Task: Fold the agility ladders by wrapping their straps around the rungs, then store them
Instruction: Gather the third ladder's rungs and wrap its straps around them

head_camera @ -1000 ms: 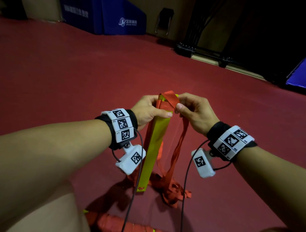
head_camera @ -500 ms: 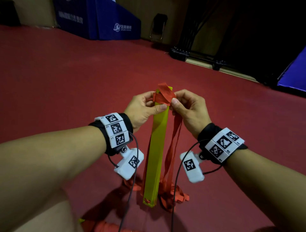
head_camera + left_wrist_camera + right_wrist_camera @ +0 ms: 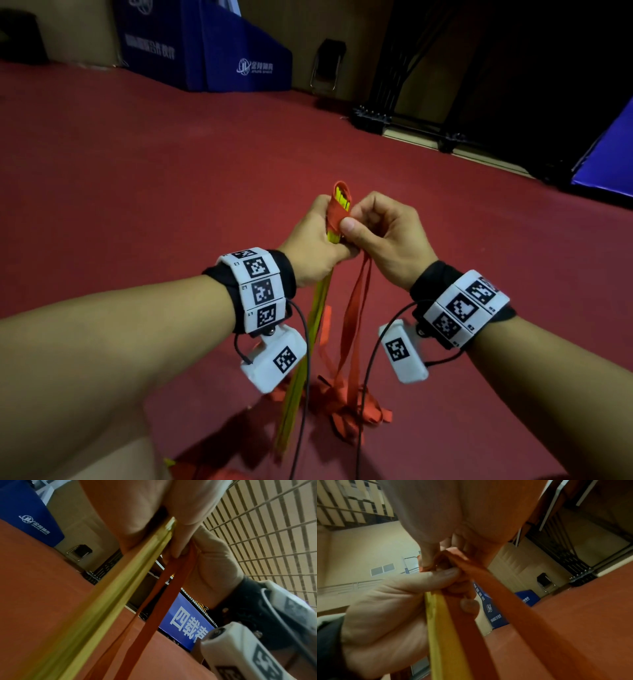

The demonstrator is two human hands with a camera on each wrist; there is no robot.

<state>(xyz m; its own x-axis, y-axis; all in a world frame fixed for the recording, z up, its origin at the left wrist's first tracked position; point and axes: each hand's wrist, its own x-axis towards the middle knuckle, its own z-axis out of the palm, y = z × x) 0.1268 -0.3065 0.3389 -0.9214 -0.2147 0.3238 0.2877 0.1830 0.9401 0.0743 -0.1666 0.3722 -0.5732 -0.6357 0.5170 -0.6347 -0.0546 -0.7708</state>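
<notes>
Two hands meet at the top of the upright rungs (image 3: 301,359); loose strap (image 3: 352,325) trails to the floor (image 3: 171,171). The left hand (image 3: 311,240) is curled round the stacked rungs near their top. The right hand (image 3: 383,236) pinches the strap's loop against them. To wrap well, I'd keep the strap flat and taut and the stack squared.

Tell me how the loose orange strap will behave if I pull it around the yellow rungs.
Probably floppy: the orange strap hangs limp and piles on the floor. Likely light, may snag there. The yellow rungs look stiff.
</notes>
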